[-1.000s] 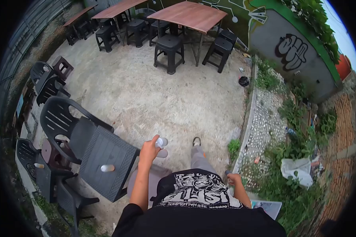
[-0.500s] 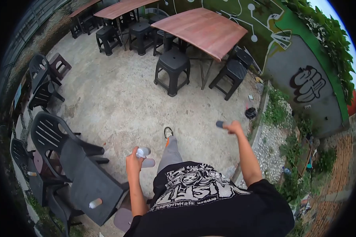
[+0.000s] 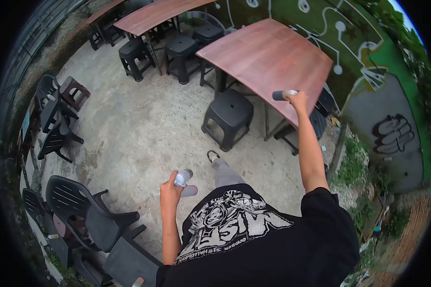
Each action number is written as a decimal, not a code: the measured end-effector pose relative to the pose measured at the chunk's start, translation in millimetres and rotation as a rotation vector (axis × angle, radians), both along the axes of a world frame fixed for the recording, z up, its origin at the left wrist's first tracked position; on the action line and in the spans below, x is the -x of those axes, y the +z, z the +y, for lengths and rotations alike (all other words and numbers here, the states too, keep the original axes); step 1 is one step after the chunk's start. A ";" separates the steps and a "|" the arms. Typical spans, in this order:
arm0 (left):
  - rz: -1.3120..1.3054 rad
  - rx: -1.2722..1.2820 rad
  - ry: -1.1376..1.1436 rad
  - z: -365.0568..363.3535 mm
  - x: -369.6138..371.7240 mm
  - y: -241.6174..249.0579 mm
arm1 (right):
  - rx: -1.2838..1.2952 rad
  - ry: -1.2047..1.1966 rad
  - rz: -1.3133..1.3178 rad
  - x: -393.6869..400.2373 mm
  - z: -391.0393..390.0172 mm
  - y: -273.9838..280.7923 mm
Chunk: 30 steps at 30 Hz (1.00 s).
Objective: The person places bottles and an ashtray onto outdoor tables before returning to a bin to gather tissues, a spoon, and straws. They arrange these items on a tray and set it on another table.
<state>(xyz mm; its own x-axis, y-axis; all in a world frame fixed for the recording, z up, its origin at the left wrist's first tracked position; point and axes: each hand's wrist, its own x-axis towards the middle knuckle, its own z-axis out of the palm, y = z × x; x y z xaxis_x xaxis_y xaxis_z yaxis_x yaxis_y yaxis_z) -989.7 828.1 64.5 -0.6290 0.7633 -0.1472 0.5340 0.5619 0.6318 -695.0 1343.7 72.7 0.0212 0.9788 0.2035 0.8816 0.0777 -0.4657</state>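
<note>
Reddish wooden bench (image 3: 268,52); black stool (image 3: 230,109) beside bench. Right hand (image 3: 299,101) over bench edge, fingers closed around dark container (image 3: 278,95), bench contact unclear. Left hand (image 3: 171,193) well apart from bench, fingers gripping pale container (image 3: 182,177), pinkish container (image 3: 190,191).

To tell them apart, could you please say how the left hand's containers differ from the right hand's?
The left hand holds two containers, the right hand one container. The left pair looks mostly pale; the right container has a dark end. In view, the left pair shows against the concrete floor, the right container against the brown tabletop. All look cylindrical.
</note>
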 end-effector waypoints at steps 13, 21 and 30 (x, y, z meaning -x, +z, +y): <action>0.067 0.024 0.066 240.8 258.6 -2.1 | 0.016 -0.212 -0.043 133.9 213.3 -46.4; 0.063 -0.006 -0.169 348.8 463.4 -9.0 | -0.175 -0.458 -0.267 133.4 300.6 -128.5; -0.002 0.007 -0.276 477.7 686.3 21.7 | -0.237 -0.743 -0.174 365.9 277.2 -127.8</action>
<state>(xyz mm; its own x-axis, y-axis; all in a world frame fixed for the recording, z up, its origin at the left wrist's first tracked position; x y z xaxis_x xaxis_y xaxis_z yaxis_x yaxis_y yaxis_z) -1676.0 1305.8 86.2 -0.3974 0.9046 -0.1540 0.6659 0.3997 0.6300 -1060.9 1620.9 -55.1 0.6003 0.6511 0.4645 0.7997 -0.4793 -0.3616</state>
